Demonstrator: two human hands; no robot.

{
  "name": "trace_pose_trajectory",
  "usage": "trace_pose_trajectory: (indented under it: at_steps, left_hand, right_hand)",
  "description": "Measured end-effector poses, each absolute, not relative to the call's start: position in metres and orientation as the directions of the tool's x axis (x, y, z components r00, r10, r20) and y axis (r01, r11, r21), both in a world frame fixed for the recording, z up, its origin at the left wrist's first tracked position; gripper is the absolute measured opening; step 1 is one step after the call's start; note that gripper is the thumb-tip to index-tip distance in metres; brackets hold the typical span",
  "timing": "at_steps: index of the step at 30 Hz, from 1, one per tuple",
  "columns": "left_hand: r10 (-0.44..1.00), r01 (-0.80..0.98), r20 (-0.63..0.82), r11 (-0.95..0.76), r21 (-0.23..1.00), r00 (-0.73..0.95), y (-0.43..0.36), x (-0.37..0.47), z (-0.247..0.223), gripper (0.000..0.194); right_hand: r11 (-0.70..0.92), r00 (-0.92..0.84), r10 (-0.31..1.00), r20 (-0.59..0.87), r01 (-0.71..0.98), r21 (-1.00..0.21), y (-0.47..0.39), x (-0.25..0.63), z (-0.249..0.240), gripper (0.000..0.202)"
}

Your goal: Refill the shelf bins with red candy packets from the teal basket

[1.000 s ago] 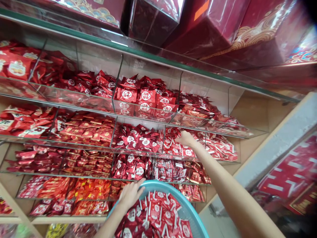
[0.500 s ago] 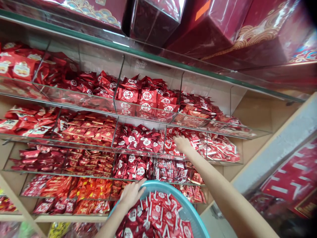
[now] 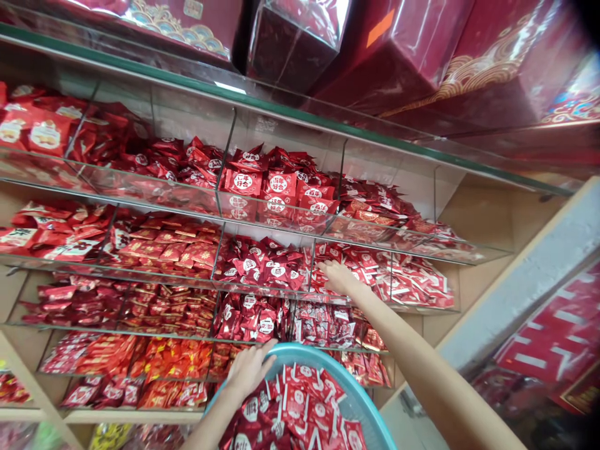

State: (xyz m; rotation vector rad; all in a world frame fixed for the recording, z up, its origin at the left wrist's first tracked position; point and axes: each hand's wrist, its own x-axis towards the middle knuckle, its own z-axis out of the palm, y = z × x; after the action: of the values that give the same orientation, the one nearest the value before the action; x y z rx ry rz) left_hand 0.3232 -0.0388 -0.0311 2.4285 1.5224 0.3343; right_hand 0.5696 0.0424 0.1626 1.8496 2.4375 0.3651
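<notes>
Head view. Gripped the upper-left rim of the teal basin (image 3: pixel 304 349) with the left hand (image 3: pixel 249 370), with fingers laid over the edge and thumb turned inward. Showed, inside the basin at the bottom centre, heaped packets (image 3: pixel 295 403): dark red with white ovals to the left, brighter red with white marks to the right. Reached with the right hand (image 3: pixel 338 277) over the clear front lip into a compartment of the second visible row, with fingers bent down toward the red-and-white packets (image 3: pixel 368 267). Could not tell from this angle between bare fingers and a pinched packet.

Bordered that compartment on the left with dark red packets (image 3: pixel 262 265), beyond a thin divider. Displayed in the row above, behind clear glass, red packets with white ovals (image 3: pixel 281 183); two rows below the right hand's row, at left of centre, orange packets (image 3: pixel 175 357). Stood large maroon boxes (image 3: pixel 389 56) on the green-edged glass shelf (image 3: pixel 281 111) at the top, one with an orange sticker (image 3: pixel 380 28).
</notes>
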Motion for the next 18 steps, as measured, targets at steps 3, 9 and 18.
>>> trace_pose_trajectory:
  at_steps: [3, 9, 18]
  left_hand:
    - [0.905, 0.848, 0.036, -0.410, 0.335, 0.423, -0.039, 0.324, -0.031, 0.046]
    - [0.909, 0.855, 0.024, -0.400, 0.329, 0.416, -0.039, 0.324, -0.031, 0.047]
    - [0.909, 0.859, 0.034, -0.405, 0.312, 0.416, -0.041, 0.324, -0.028, 0.046]
  right_hand:
    - [0.278, -0.293, 0.951, 0.099, 0.949, 0.147, 0.045, 0.573, 0.160, 0.056]
    - [0.277, -0.278, 0.946, 0.165, 0.961, 0.029, 0.052, 0.585, 0.169, 0.059]
    - [0.289, -0.303, 0.951, 0.063, 0.943, 0.162, 0.051, 0.551, 0.173, 0.063]
